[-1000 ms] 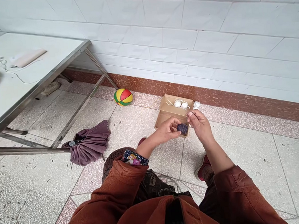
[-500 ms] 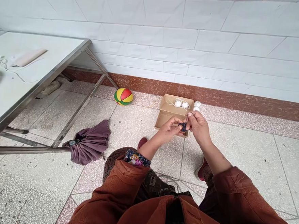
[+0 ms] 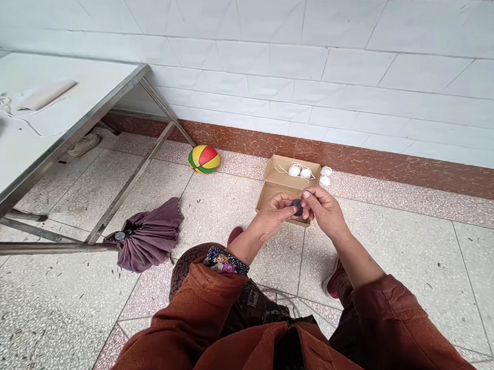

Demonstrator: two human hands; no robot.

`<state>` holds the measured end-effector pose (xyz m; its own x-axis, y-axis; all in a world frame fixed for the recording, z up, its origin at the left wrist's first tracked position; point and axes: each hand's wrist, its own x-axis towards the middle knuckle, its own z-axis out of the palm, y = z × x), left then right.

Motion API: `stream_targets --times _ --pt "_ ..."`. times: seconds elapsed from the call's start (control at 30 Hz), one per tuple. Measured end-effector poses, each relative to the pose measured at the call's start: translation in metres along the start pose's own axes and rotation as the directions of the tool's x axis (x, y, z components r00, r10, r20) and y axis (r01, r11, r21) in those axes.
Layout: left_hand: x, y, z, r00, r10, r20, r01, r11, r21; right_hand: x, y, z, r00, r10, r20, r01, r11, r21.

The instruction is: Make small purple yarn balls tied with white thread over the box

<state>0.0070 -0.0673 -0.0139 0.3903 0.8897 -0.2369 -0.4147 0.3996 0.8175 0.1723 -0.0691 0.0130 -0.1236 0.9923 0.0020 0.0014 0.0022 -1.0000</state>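
Note:
A small dark ball of yarn (image 3: 298,208) is pinched between the thumb and fingers of my left hand (image 3: 275,214). Against its right side, my right hand (image 3: 324,211) is closed, thumb and forefinger pressed together at the top of the ball; a strand between them is too fine to make out. Both hands are over the front of an open cardboard box (image 3: 267,195). In the raised rear part of that box lie white yarn balls (image 3: 294,170) with loose ends. More white balls (image 3: 325,176) sit just right of the box.
A steel-framed table (image 3: 106,74) stands at left, bearing a beige roll (image 3: 48,95) and string. A folded purple umbrella (image 3: 152,235) lies by its lower bar. A coloured ball (image 3: 204,159) rests near the table leg. The tiled wall (image 3: 255,67) rises behind the box.
My right hand has moved slightly left and down, closer in against the dark yarn ball. My left hand and the ball have shifted a little left.

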Motion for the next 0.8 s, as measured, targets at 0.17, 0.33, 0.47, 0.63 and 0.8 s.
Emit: stream_targets --times 0.17,0.33,0.47,0.63,0.8 --pt "-0.003 -0.001 0.001 0.997 -0.006 0.081 -0.004 0.992 0.124 0.007 0.003 -0.009 0.991 -0.111 -0.079 0.095 0.977 -0.189" --pt "-0.005 0.006 0.001 0.989 0.053 0.135 -0.057 0.998 0.028 0.012 0.020 -0.010 0.992 -0.068 -0.103 0.025 0.927 -0.375" --pt "-0.006 0.011 -0.002 0.993 0.076 0.090 -0.072 0.996 -0.045 0.009 0.033 -0.006 0.999 -0.016 0.037 0.031 0.893 -0.450" --pt "-0.004 0.014 -0.006 0.992 0.123 -0.016 -0.123 0.992 0.002 0.004 0.034 -0.004 0.988 -0.031 0.154 0.118 0.794 -0.596" --pt "0.002 0.015 -0.010 0.968 0.211 -0.135 -0.190 0.970 0.153 -0.004 0.011 -0.008 0.922 -0.093 0.375 0.289 0.810 -0.511"
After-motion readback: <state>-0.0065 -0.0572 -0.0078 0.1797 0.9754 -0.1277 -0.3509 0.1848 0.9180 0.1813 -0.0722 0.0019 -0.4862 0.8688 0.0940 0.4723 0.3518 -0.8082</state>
